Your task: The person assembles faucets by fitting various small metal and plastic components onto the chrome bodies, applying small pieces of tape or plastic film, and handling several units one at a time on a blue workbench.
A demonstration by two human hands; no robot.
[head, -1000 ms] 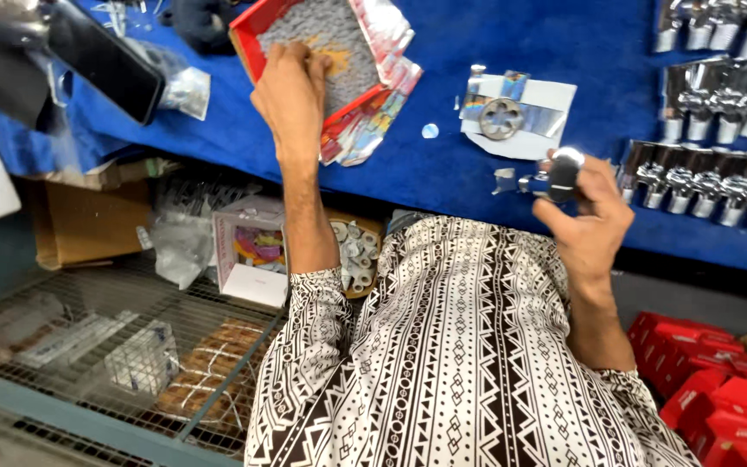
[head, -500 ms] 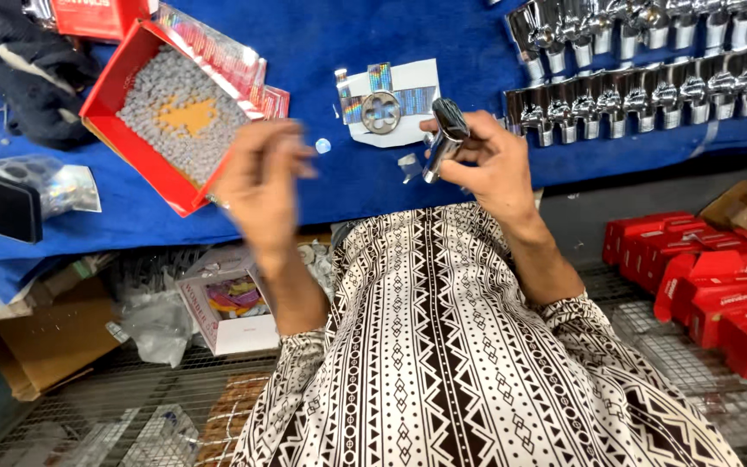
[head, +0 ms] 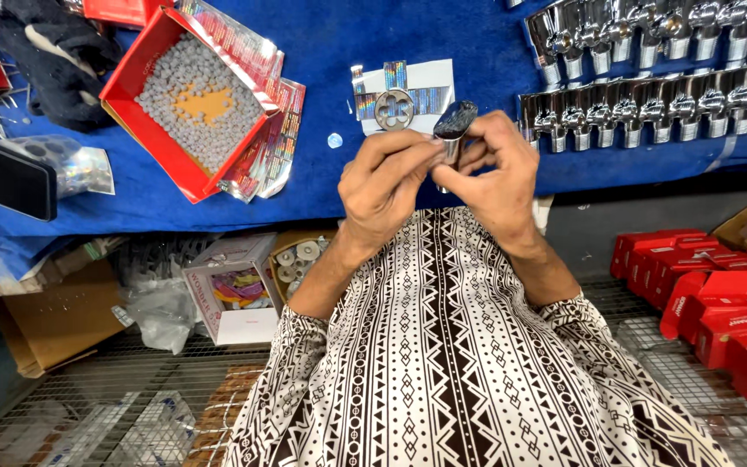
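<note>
Both my hands meet over the front edge of the blue-covered bench (head: 322,186). My right hand (head: 503,169) grips a small chrome fitting (head: 455,121) with a dark oval top. My left hand (head: 386,182) pinches its stem just below that top. To the upper left lies an open red box (head: 136,130) filled with small white round pieces (head: 205,73). A white card (head: 430,78) carrying a chrome cross-shaped handle (head: 394,109) lies just beyond my fingers.
Two rows of chrome fittings (head: 650,121) line the bench at the upper right. A black phone (head: 6,177) and plastic bags lie at left. Below the bench are a white carton (head: 235,298), a cardboard box (head: 54,320), a wire shelf (head: 88,406) and red boxes (head: 719,303).
My left hand left the red box and came across to the chrome fitting. My right hand brought the fitting in toward the middle, so both hands now hold it.
</note>
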